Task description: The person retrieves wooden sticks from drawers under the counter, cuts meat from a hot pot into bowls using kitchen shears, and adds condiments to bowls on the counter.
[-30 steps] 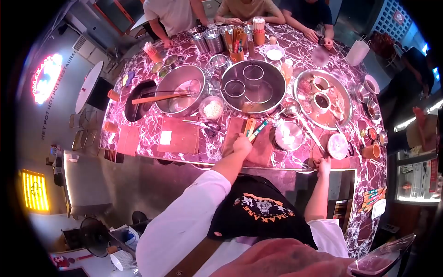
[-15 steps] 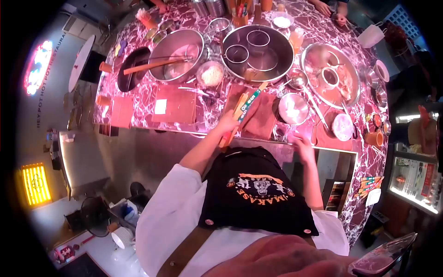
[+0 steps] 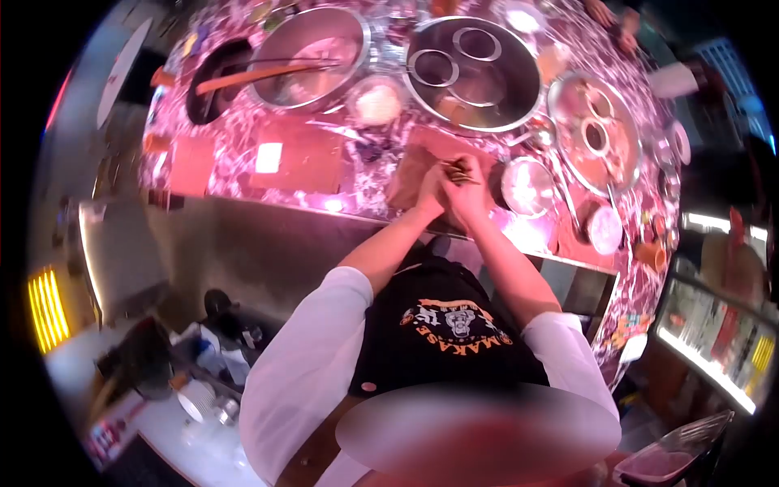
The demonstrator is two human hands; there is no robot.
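My left hand (image 3: 432, 193) and my right hand (image 3: 466, 193) meet over the brown board at the counter's near edge. Both are closed around a small bundle of flat wooden sticks (image 3: 461, 170), whose ends poke out past the fingers. The rest of the sticks is hidden in my grip, and their coloured markings cannot be read now. Beneath and behind the hands lies the brown board (image 3: 415, 158). A metal bowl (image 3: 527, 188) with pale contents sits just right of my right hand.
Behind my hands stands a large pot (image 3: 519, 109) with ring-handled strainers. To its left are a bowl of pale food (image 3: 377, 101) and another pot (image 3: 361, 61) with a wooden-handled tool across it. At right is a wide pan of food (image 3: 568, 146). Another person's hands (image 3: 629, 32) show at far right.
My right hand has come left and up to join my left hand around the sticks. The sticks, held upright and fanned before, now point away from me. My view has shifted.
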